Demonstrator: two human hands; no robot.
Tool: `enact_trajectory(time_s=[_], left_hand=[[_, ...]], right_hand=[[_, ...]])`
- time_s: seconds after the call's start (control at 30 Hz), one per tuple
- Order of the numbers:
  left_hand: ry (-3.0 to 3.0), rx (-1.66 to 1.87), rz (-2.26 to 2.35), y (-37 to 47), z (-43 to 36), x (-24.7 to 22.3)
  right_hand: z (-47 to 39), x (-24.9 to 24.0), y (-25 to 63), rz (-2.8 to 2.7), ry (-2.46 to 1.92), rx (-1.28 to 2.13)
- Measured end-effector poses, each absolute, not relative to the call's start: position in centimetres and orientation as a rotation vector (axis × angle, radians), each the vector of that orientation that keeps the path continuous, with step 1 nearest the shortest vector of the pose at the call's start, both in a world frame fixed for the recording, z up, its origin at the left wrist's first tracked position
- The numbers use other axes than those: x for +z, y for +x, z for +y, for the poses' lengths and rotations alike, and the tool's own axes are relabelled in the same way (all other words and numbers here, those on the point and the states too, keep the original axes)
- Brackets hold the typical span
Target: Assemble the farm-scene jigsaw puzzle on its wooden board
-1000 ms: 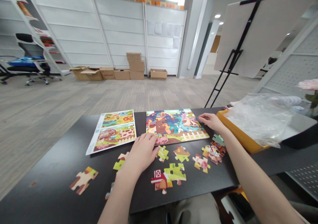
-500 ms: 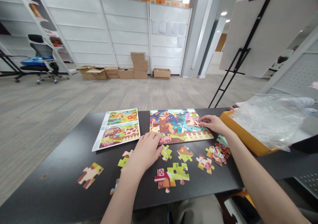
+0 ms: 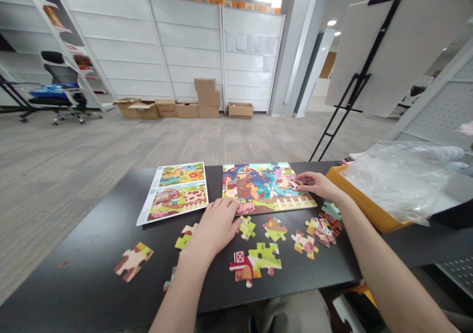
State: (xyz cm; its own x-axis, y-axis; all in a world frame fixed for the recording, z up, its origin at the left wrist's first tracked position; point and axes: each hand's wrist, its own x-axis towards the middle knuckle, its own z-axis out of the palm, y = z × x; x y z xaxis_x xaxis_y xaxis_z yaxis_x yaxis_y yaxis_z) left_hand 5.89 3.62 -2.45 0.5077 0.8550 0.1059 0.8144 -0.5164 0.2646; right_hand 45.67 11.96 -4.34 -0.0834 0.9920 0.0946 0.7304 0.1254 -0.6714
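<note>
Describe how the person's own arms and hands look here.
The left hand and right hand are both bare, with no gloves and no rings that I can make out. The left forearm and right forearm are uncovered too, with no watch, bracelet or cable in view. No sleeve shows clearly on either arm.

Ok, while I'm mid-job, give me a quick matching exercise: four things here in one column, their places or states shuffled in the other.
Things
1. White-bordered printed picture sheet
2. Yellow open-topped box
3. Person's bare right hand
4. Cream-and-brown jigsaw piece with a yellow-green corner

Places or states
A. At the right edge of the colourful farm-scene puzzle
B. Lying by itself on the black table, nearer the person than the sheet
C. Holding crumpled clear plastic
D. Just beyond the puzzle's left edge

Pairs: 1-D, 2-C, 3-A, 4-B
</note>
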Motion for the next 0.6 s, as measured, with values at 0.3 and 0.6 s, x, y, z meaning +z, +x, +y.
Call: enact_trajectory(time_s=[0.3, 0.6], left_hand=[[2.546, 0.338, 1.444, 5.8, 3.6, -2.5], [2.540, 0.326, 1.445, 5.8, 3.6, -2.3]], right_hand=[[12.6, -5.3, 47.1, -1.678, -1.611, 0.775], [13.0, -5.8, 47.3, -1.648, -1.639, 0.703]])
